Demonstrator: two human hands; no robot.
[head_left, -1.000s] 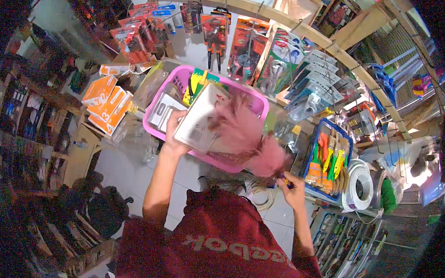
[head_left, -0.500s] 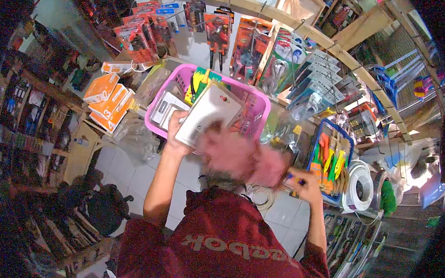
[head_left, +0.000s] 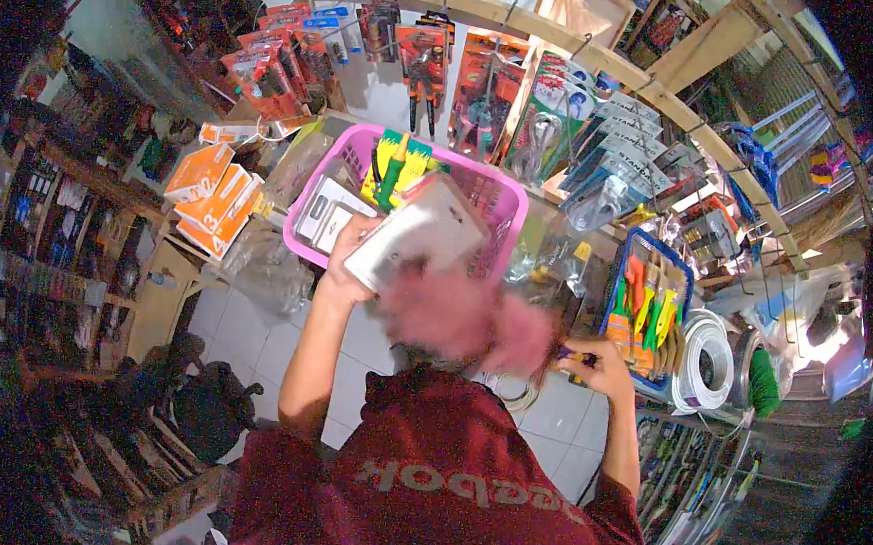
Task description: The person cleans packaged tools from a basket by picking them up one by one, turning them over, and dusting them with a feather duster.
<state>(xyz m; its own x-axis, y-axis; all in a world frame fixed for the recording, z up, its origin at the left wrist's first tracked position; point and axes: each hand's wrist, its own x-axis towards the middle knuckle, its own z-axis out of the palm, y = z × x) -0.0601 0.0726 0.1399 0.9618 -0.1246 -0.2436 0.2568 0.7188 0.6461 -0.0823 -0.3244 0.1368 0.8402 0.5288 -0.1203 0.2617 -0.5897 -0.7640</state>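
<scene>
A flat white package [head_left: 423, 235] is gripped at its lower left edge by my left hand [head_left: 352, 261], tilted over the pink basket [head_left: 308, 204]. My right hand [head_left: 598, 365] is closed round the dark handle of a pink feather duster [head_left: 454, 317]. The duster's head is blurred by motion and overlaps the package's lower edge. Inside the basket are a green and yellow packaged item [head_left: 394, 173] and white flat packages [head_left: 334, 210].
A blue basket of brushes [head_left: 649, 306] and a white cable coil [head_left: 703, 362] are at the right. Orange boxes [head_left: 215, 209] lie at the left. Packaged tools [head_left: 424, 77] hang from a wooden rail [head_left: 525, 21] beyond the basket.
The duster has swept down and left over the package, and my right hand has shifted slightly right. The package in my left hand has tilted a little.
</scene>
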